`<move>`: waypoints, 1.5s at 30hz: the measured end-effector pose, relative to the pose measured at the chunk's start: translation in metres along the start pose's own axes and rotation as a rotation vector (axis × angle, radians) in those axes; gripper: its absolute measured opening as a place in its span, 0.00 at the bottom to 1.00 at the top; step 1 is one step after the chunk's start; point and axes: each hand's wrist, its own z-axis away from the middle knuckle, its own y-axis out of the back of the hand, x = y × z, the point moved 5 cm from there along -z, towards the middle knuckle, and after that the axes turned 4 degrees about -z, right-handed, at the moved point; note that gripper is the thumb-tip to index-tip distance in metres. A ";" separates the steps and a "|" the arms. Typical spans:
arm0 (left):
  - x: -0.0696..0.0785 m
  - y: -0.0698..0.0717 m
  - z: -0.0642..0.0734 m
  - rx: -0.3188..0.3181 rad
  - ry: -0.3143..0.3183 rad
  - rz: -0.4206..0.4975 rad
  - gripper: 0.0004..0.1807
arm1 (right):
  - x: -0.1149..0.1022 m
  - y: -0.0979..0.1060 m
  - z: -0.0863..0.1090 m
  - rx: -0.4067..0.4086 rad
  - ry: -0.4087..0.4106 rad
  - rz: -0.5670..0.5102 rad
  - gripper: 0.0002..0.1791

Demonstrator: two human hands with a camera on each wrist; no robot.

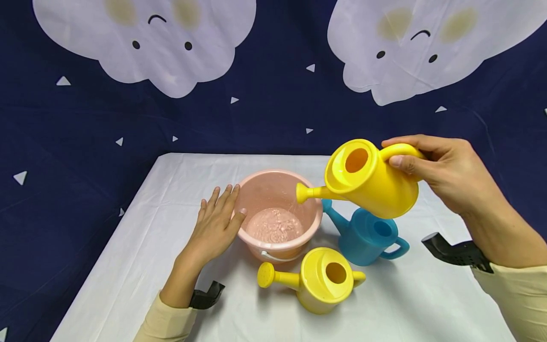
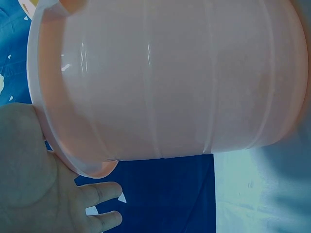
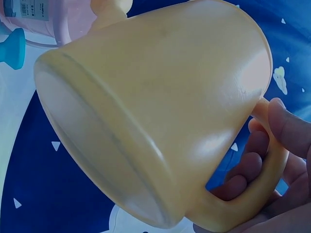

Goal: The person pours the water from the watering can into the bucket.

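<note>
My right hand [image 1: 444,171] grips the handle of a yellow watering can [image 1: 376,185], held up and tilted so its spout points left over the pink bucket [image 1: 278,247]. Thin streams of water fall from the spout's rose into the bucket, where rippling water [image 1: 275,225] covers the bottom. In the right wrist view, fingers and thumb wrap round the handle [image 3: 274,165]. My left hand [image 1: 218,218] rests against the bucket's left rim with its fingers straight. The left wrist view shows the palm [image 2: 29,179] beside the rim.
A second yellow watering can [image 1: 322,285] stands in front of the bucket, its spout pointing left. A blue watering can [image 1: 363,242] stands to the bucket's right, below the raised one. White cloth [image 1: 141,266] covers the table, and a dark blue cloud-print curtain [image 1: 273,114] hangs behind.
</note>
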 end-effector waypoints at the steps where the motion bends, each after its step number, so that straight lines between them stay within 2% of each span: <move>1: 0.000 0.000 0.000 0.001 0.000 0.000 0.34 | 0.000 0.000 0.000 -0.001 0.000 -0.004 0.19; 45: 0.000 0.001 0.000 -0.002 0.003 0.006 0.34 | -0.004 0.000 -0.003 0.002 -0.043 0.083 0.18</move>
